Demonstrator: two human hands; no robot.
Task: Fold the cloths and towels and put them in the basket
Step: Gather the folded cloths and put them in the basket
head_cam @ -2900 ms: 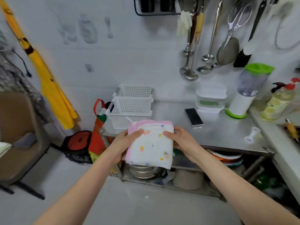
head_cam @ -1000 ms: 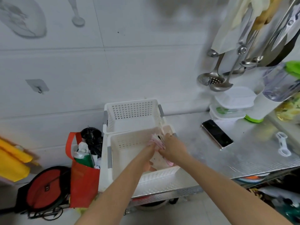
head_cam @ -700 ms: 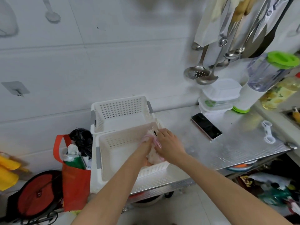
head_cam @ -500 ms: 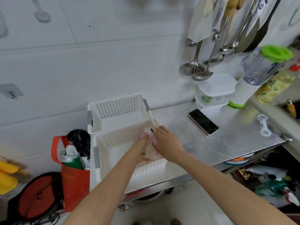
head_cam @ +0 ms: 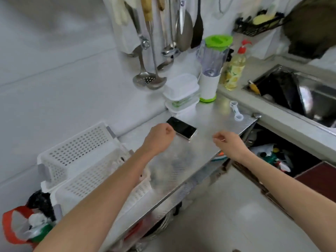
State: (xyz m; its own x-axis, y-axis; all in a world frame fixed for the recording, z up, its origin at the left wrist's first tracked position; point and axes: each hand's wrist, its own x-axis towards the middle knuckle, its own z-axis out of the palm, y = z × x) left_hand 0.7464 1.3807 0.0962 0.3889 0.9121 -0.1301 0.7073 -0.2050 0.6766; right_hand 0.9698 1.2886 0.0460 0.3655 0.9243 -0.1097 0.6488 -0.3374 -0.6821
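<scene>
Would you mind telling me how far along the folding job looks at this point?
Done: a folded cloth appears to lie in the front basket, mostly hidden by the forearm. In hand: nothing; the left hand is curled into an empty fist and the right hand hangs loosely curled, both above the steel table. Left: no unfolded cloth shows here, and the rear basket looks empty, so I cannot tell what remains.

No lettering can be read anywhere (the bottle label is only a yellow blur).
</scene>
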